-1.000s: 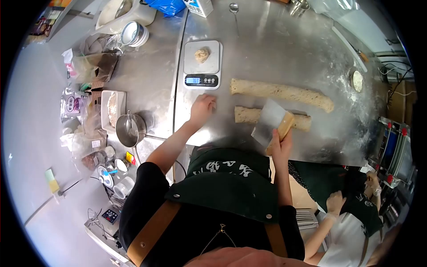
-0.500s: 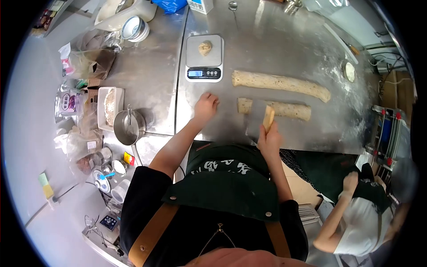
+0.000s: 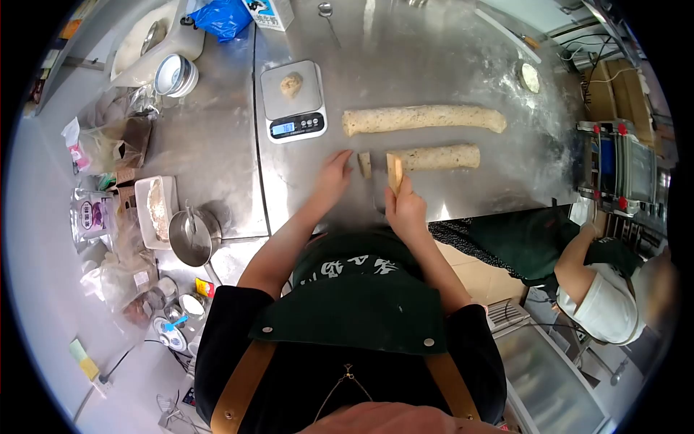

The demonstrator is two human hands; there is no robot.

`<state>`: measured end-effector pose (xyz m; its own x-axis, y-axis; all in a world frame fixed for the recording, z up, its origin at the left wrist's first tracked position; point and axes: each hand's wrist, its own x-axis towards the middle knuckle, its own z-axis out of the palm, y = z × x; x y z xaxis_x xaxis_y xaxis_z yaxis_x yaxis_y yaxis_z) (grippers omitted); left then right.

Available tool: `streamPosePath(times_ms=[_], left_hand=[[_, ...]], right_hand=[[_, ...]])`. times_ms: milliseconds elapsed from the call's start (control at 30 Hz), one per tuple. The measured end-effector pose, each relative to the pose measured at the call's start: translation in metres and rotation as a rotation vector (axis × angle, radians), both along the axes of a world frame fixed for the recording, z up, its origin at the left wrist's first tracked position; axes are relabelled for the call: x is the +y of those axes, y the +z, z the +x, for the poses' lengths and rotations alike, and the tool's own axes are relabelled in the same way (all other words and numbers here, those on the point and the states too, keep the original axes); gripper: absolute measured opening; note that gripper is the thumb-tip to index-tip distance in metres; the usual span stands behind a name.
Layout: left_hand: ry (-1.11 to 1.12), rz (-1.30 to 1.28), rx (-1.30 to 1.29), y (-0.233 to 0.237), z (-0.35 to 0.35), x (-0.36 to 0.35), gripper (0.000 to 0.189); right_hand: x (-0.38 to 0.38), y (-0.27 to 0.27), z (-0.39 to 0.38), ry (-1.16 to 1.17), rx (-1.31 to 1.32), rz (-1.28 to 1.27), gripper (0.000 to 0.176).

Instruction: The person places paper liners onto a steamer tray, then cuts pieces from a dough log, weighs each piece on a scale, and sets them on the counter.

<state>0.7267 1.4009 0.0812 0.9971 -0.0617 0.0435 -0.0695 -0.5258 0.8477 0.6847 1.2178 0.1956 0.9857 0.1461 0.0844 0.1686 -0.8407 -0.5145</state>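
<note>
My right hand (image 3: 408, 211) grips the wooden handle of a dough scraper (image 3: 395, 173), its metal blade standing against the left end of the shorter dough log (image 3: 442, 157). Left of the blade, a small cut dough piece (image 3: 364, 165) stands apart from the log. Close beside that piece is my left hand (image 3: 334, 177), fingers slightly bent and apart, holding nothing. A longer dough log (image 3: 423, 119) lies farther back, speckled like the other. On the digital scale (image 3: 295, 105) rests a lump of dough (image 3: 290, 85); the display digits are too small to read surely.
A saucepan (image 3: 194, 237) and a white tray (image 3: 153, 213) stand at the left. Stacked bowls (image 3: 176, 75), a milk carton (image 3: 269, 13) and a spoon (image 3: 327, 13) are farther back. Flour dusts the right side around a small dish (image 3: 530, 78). Another person (image 3: 603, 296) is at the right.
The cut dough piece now stands separate from the shorter log, with a gap between. My right hand and scraper shifted left, and my left hand came nearer the piece. The whole view has turned slightly.
</note>
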Motion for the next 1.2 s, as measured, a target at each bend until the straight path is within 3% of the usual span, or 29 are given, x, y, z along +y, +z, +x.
streamPosePath(times_ms=[133,333,533,833,1200], left_hand=[[0.007,-0.150,0.175,-0.007,0.006,-0.006,0.038],[-0.009,-0.242,0.189,-0.015,0.009,-0.009,0.036],[0.026,-0.331,0.202,-0.021,0.008,-0.009,0.028],[0.053,-0.209,0.117,-0.018,0.007,-0.009,0.020],[0.044,-0.076,0.092,-0.005,0.004,-0.006,0.014]], right_hand=[[0.004,0.000,0.003,-0.030,0.042,0.010,0.032],[0.016,-0.005,0.014,-0.001,0.008,-0.011,0.032],[0.033,-0.006,0.024,0.034,0.094,-0.210,0.030],[0.038,-0.029,0.039,0.063,0.269,-0.309,0.027],[0.043,-0.041,0.039,0.075,0.204,-0.287,0.034]])
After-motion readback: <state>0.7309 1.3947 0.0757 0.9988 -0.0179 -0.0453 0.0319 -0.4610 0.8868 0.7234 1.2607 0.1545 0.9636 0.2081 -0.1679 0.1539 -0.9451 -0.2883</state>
